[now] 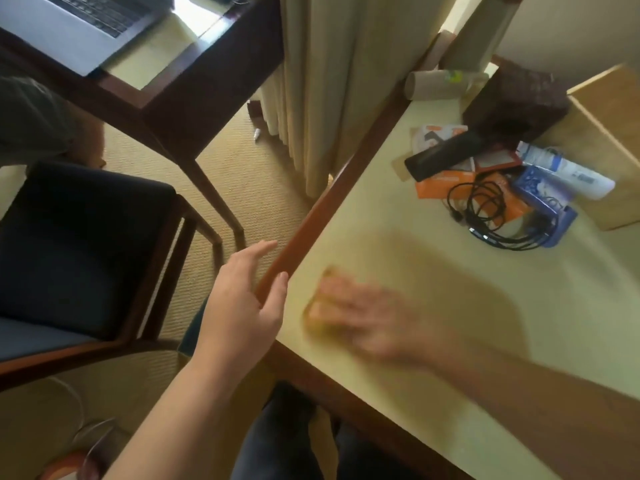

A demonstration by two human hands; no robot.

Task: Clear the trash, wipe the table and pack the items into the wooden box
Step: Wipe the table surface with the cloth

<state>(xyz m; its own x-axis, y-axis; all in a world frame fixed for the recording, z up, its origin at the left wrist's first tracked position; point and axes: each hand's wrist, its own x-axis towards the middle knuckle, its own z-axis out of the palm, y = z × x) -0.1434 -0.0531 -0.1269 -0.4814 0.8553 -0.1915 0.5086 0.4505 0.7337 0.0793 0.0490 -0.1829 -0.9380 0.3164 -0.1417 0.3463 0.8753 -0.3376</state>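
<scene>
Pressing a yellowish cloth [317, 308] flat on the counter [433, 358], the blurred right hand [360, 317] lies fingers spread.
Left hand [247, 299] hangs relaxed, thumb over the counter's edge; beyond the right hand lie black cables [491, 213], packets, and a wooden box [613, 133].

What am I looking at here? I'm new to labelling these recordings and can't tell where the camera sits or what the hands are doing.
The one picture comes from a camera worn on a person's head, looking down at their own bare hands; there is no robot. The right hand, blurred by motion, presses a yellowish sponge onto the table, apparently wiping. The left hand is open, fingers resting at the table's wooden edge, holding nothing. Further back lie a black remote, a coiled black cable, orange papers, a white tube, a dark woven box and a wooden box.
</scene>
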